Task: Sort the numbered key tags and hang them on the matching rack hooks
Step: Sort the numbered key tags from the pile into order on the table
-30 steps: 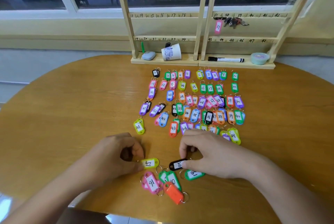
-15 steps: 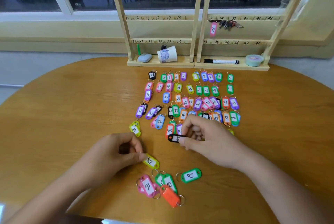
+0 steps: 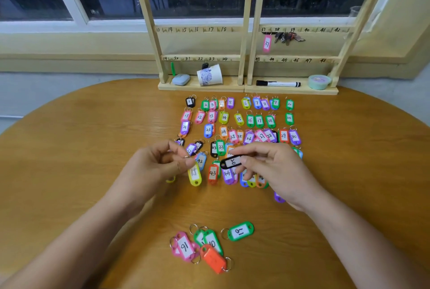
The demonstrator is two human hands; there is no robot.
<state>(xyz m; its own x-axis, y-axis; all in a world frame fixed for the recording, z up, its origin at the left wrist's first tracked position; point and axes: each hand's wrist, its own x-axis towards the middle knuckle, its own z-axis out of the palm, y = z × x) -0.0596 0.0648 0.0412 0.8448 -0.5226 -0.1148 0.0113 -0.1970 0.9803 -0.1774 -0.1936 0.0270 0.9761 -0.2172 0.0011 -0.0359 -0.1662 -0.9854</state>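
My left hand (image 3: 154,164) pinches the ring of a yellow key tag (image 3: 194,174) that hangs from its fingertips above the table. My right hand (image 3: 272,167) pinches a black key tag (image 3: 231,161) with a white label, held level over the sorted rows. Several coloured numbered tags (image 3: 239,123) lie in rows on the round wooden table (image 3: 69,160). A small loose pile sits near me: a pink tag (image 3: 183,245), green tags (image 3: 210,241), an orange tag (image 3: 213,260) and a single green tag (image 3: 240,231). The wooden rack (image 3: 246,32) stands at the back; a pink tag 37 (image 3: 267,43) hangs on it.
On the rack's base lie a tipped paper cup (image 3: 209,76), a grey-blue case (image 3: 181,79), a black-and-white marker (image 3: 278,83) and a roll of mint tape (image 3: 319,81). A bunch of keys (image 3: 287,37) hangs beside the pink tag. A window is behind.
Both hands rose away from me toward the sorted rows. The left lifted the yellow tag off the table by its ring; the right carried the black tag farther up over the rows.
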